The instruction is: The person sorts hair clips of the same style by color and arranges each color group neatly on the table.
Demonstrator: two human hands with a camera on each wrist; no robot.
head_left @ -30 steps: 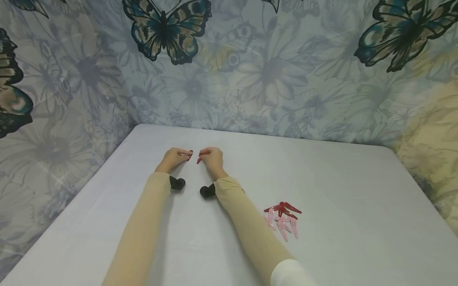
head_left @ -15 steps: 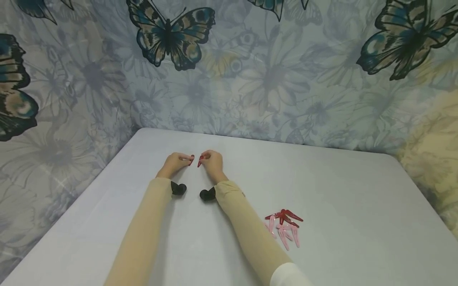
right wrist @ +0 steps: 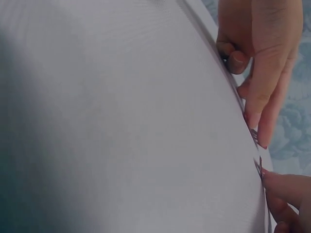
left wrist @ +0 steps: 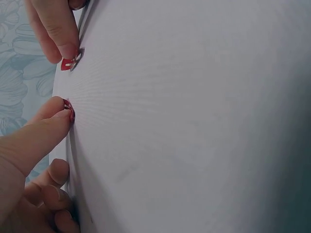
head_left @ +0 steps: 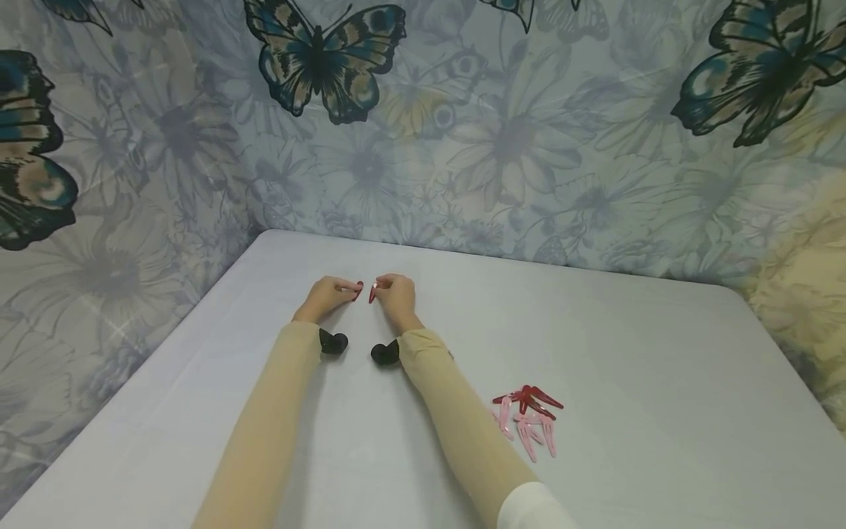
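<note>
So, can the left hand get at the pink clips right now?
Probably not: the left hand pinches a red clip, and the right arm lies between that hand and the pink clips.

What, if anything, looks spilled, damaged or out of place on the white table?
Nothing plainly spilled or damaged shows. The pile of glossy, tapered red and pink hair clips beside the beige right sleeve looks untidy: the clips point different ways.
</note>
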